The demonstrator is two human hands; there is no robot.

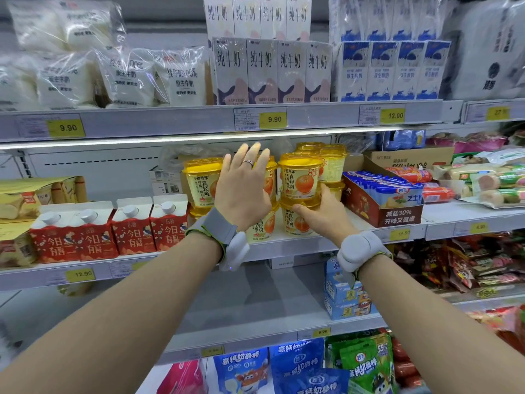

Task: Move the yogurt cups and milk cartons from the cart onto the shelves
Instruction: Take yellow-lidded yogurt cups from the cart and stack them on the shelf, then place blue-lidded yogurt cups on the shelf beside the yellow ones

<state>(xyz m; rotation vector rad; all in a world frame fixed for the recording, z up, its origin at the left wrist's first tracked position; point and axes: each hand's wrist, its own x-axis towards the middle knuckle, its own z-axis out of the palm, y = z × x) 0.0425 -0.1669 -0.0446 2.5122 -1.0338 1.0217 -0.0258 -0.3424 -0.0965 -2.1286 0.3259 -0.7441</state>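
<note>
Head view: red cartons (110,231) beside yogurt cups (301,177).

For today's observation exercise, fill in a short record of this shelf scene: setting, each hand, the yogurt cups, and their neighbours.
setting: shop shelf
left hand: open, fingers straight, in front of the cups
right hand: touches a lower cup beside the stack
yogurt cups: yellow-lidded, stacked two high
left neighbour: red milk cartons
right neighbour: cheese box
</note>
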